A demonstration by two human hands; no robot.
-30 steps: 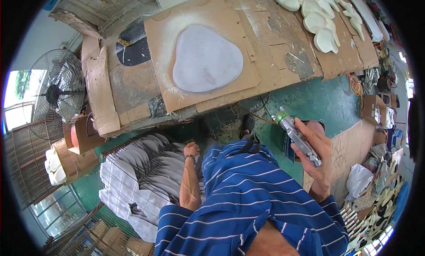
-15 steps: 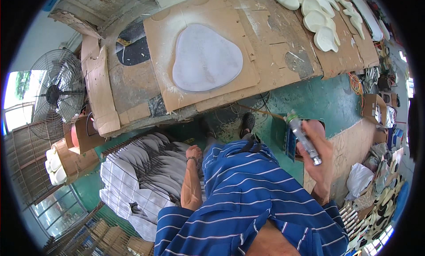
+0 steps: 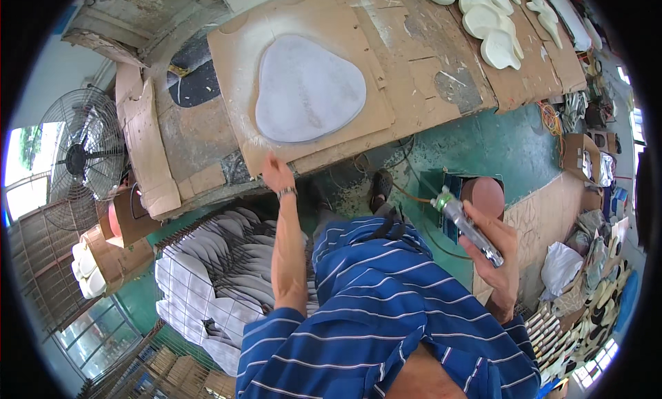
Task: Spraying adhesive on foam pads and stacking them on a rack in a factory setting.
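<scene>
Cardboard sheet [image 3: 386,88] edge touched by left hand [image 3: 277,173], fingers spread, right hand [image 3: 493,251] wrapped tight around metal spray tool [image 3: 467,228].

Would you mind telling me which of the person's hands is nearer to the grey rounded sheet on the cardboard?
Left. The left hand rests at the cardboard's edge just below the grey rounded sheet; the right hand, holding a spray gun, is far right.

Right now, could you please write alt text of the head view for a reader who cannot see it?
A person's left hand touches the edge of a cardboard sheet bearing a rounded grey foam piece; the right hand holds a metal spray gun. Stacked grey pieces fill a wire basket below.
</scene>
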